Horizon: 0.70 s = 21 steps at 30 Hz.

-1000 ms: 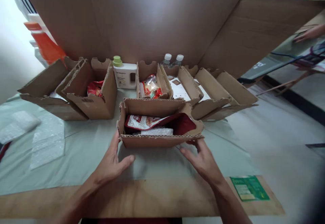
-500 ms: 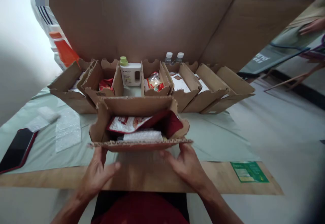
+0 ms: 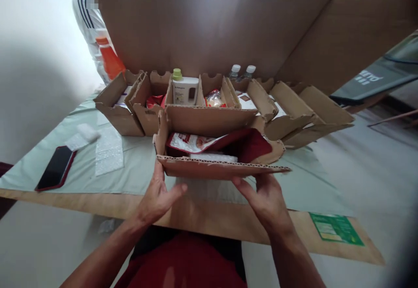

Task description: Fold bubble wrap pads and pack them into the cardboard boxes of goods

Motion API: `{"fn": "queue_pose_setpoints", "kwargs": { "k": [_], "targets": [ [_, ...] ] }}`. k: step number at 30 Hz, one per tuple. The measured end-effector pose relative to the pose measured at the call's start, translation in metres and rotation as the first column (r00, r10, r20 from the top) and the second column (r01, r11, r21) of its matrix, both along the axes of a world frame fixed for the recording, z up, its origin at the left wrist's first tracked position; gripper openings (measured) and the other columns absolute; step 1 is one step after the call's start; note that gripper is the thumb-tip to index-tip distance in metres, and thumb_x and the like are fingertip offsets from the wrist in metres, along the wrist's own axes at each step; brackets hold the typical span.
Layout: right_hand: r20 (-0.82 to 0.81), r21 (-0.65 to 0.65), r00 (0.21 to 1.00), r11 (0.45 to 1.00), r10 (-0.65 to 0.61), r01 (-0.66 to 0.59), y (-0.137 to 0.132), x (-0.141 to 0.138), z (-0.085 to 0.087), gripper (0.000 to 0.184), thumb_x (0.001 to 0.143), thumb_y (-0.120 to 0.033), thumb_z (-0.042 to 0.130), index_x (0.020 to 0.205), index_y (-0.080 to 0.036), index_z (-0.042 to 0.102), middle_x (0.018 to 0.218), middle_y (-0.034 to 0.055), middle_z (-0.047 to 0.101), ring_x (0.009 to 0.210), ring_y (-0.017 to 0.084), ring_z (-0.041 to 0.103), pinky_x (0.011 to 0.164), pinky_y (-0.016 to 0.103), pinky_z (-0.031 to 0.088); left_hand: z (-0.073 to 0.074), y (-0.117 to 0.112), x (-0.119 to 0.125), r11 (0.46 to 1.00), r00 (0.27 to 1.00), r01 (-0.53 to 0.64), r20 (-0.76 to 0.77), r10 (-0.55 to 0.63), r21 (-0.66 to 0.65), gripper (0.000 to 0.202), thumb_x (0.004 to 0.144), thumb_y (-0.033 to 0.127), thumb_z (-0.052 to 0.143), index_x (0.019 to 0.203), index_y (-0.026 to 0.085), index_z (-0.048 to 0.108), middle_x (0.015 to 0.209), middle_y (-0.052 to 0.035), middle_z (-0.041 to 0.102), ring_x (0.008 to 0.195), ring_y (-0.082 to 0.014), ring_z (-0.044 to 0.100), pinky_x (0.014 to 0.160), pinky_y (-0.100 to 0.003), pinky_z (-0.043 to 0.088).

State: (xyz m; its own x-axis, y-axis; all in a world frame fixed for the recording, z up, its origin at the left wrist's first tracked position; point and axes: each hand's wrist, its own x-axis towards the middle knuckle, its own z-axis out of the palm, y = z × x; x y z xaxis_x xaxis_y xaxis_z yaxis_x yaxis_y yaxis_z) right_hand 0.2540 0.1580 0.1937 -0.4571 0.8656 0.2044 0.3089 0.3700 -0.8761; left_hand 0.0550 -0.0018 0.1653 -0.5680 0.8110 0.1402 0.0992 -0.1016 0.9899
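Both my hands hold an open cardboard box (image 3: 209, 169) lifted above the near table edge. My left hand (image 3: 159, 194) grips its lower left corner, thumb stretched under the front wall. On the lower right side my right hand (image 3: 266, 198) supports the box from beneath, fingers curled at the front wall. Inside lie a red and white snack packet (image 3: 192, 141), a dark red pouch (image 3: 251, 145) and a bubble-wrapped item (image 3: 214, 157).
A row of open cardboard boxes (image 3: 143, 116) stands behind, with a white bottle (image 3: 183, 89) and two water bottles (image 3: 242, 71). A tall cardboard screen (image 3: 212, 26) backs them. A phone (image 3: 55, 168) and bubble wrap (image 3: 109, 155) lie left, a green leaflet (image 3: 336, 229) right. Another person stands far left.
The box has gone from resting on the table to being held in both hands, drawn toward me and raised. My view has shifted back and to the left.
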Motion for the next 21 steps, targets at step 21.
{"fn": "queue_pose_setpoints", "kwargs": {
  "k": [21],
  "targets": [
    [-0.296, -0.063, 0.903, 0.937, 0.311, -0.343, 0.044, -0.13, -0.057, 0.081, 0.09, -0.074, 0.058, 0.151, -0.022, 0.048, 0.154, 0.0124, 0.055, 0.142, 0.03, 0.051, 0.123, 0.048, 0.037, -0.049, -0.055, 0.032, 0.925, 0.943, -0.328, -0.013, 0.332, -0.192, 0.092, 0.095, 0.042, 0.061, 0.166, 0.03, 0.004, 0.171, -0.0141, 0.023, 0.152, -0.0356, 0.038, 0.126, -0.058, 0.031]
  ]
}}
